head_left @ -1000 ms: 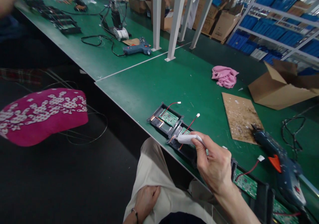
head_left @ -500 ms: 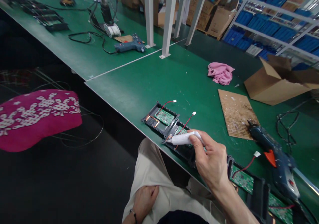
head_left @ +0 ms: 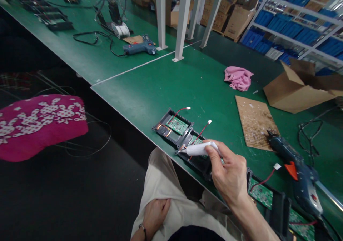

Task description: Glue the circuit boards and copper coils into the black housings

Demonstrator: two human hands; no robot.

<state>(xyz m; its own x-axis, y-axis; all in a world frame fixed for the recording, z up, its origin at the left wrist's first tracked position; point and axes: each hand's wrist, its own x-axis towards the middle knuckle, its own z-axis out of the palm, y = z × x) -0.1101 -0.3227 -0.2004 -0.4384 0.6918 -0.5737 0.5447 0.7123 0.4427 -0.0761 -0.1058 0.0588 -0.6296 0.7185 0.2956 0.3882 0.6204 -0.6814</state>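
Note:
My right hand [head_left: 229, 171] grips a white squeeze tube [head_left: 198, 149] between thumb and fingers. The tube lies nearly level, its narrow nozzle pointing left at the near corner of a black plastic housing [head_left: 197, 165]. Whether the tip touches is too small to tell. A green circuit board with a red lead and white plug sits in that housing, partly hidden by tube and hand. Beside it on the left is a similar housing [head_left: 174, 136] with a circuit board [head_left: 177, 125] and a copper coil [head_left: 164, 129]. My left hand [head_left: 155, 214] rests on my lap, fingers curled, holding nothing visible.
More housings with a circuit board [head_left: 261, 194] continue right, partly behind my forearm. A hot glue gun [head_left: 297, 173] lies by a stained cardboard sheet [head_left: 255, 123]. Beyond are a pink cloth [head_left: 238, 78], an open carton [head_left: 297, 89], white posts [head_left: 183, 23] and another glue gun [head_left: 139, 49].
My right hand and the tube stay at the same housing, with at most a tiny shift. The view has moved very slightly. My left hand has stayed on my lap.

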